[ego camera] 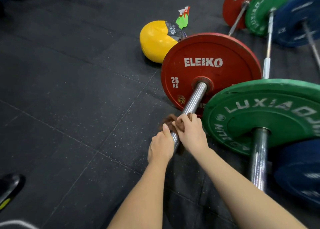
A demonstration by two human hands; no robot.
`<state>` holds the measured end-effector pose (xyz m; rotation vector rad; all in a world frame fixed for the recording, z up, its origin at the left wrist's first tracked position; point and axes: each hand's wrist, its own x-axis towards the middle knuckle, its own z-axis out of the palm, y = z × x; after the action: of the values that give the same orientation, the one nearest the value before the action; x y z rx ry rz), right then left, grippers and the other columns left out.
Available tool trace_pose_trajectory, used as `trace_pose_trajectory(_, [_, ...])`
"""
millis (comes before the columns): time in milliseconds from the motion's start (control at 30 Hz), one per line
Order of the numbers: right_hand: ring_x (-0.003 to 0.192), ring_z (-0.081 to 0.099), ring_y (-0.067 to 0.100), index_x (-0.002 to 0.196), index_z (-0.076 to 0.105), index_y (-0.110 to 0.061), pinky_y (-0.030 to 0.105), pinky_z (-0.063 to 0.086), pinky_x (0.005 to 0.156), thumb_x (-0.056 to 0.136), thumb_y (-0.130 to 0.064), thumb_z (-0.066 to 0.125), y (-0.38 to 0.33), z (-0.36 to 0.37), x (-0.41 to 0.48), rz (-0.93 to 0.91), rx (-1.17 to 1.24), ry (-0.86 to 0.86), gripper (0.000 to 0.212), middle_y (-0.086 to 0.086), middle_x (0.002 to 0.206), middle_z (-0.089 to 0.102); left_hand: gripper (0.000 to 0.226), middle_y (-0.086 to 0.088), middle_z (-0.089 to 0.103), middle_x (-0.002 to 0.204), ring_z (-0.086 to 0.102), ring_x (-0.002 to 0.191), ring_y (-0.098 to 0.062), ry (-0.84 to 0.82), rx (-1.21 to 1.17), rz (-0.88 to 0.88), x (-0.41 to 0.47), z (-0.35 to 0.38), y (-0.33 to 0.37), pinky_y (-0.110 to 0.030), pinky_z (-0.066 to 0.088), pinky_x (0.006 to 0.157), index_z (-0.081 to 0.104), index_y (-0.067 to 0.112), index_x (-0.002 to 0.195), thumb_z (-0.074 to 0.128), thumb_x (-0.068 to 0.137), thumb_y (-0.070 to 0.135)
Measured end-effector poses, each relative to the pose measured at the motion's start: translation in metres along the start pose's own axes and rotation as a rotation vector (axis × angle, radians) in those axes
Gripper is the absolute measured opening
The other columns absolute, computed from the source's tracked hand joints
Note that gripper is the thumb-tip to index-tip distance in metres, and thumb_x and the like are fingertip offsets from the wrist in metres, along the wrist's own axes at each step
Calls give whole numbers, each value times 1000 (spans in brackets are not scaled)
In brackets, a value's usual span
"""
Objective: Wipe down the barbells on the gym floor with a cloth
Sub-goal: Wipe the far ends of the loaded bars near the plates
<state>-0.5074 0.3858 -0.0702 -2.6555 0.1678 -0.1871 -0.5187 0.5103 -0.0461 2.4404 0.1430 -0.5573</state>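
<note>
A barbell's steel sleeve [194,99] sticks out toward me from a red 25 kg plate [210,55] resting on the black rubber floor. A brown cloth [168,121] is wrapped round the sleeve near its end. My right hand [189,130] grips the cloth against the sleeve from above. Just below it, my left hand [161,145] holds the sleeve's end, thumb up along the left side. The tip of the sleeve is hidden by my hands.
A green-plated barbell [263,114] and a blue plate [299,169] lie close on the right. More bars with red, green and blue plates lie beyond. A yellow medicine ball [155,39] and green spray bottle [182,19] sit behind the red plate. A shoe [8,187] shows at the left edge.
</note>
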Motion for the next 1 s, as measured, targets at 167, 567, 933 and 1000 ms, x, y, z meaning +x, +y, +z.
trace_pose_trajectory(167, [97,46,24,105,56,-24,39,50,64,97,-43,62,6,-10,17,-104,-160,-31,21,1,106,46,51,-15,51,146,50,130,-31,-3,-26,-15,-2,3,1,-42,41,103,20,14,161,17,112,28])
trace_pose_trajectory(567, [100,47,25,104,58,-24,43,52,73,97,-48,60,-1,-3,-9,117,79,71,25,1,105,46,68,-9,51,152,42,141,-27,-21,-352,-126,-13,2,4,-40,31,113,41,21,155,5,108,54])
trace_pose_trajectory(933, [96,45,27,104,62,-24,40,49,74,96,-47,64,9,-6,-1,56,-5,103,24,3,106,45,73,-12,53,144,53,124,-32,69,-577,-187,-16,11,9,-40,35,88,41,27,148,8,100,71])
trace_pose_trajectory(1000, [99,44,26,105,62,-24,38,47,83,96,-44,65,6,-4,1,153,101,95,22,4,108,43,73,-11,51,147,51,127,-31,80,-614,-193,-16,11,7,-41,34,89,38,28,151,8,100,71])
